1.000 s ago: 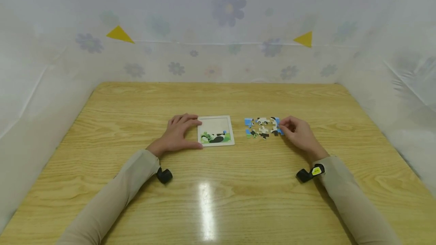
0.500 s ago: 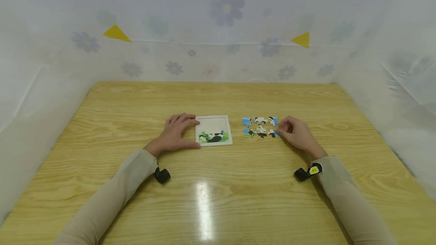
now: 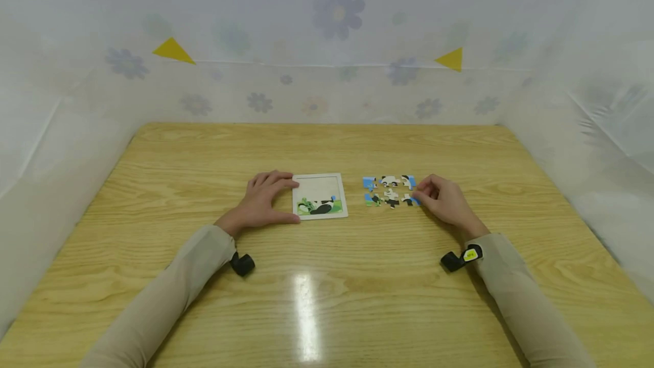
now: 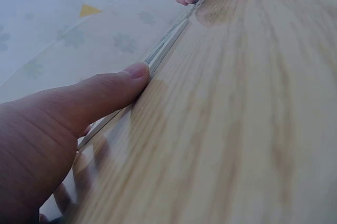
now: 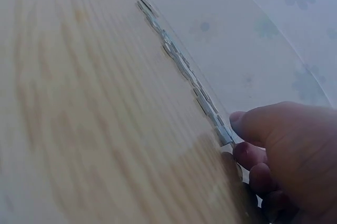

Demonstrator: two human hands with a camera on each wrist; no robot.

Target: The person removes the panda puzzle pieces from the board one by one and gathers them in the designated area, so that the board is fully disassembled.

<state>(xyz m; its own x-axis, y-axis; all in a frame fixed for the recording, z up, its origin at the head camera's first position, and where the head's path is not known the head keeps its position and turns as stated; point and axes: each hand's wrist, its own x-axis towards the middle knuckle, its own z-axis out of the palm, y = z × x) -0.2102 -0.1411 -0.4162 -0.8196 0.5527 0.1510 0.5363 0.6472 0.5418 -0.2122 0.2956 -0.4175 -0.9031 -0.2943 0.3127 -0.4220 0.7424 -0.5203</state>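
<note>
Puzzle pieces [image 3: 391, 194] by our right hand [image 3: 445, 200]

They lie on the bench [image 3: 368, 300] at its curled fingers; we cannot tell whether these pinch one. Our left hand [image 3: 264, 203], fingers spread wide, touches the puzzle tray [image 3: 344, 196] beside it.

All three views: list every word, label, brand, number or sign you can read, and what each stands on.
No text is readable in any view.
Yellow label on the black wrist device at the right sleeve: marks too small and blurred to read.
Puzzle frame and puzzle pieces: pictures, no lettering visible.
Yellow triangles on the backdrop: no lettering visible.
</note>
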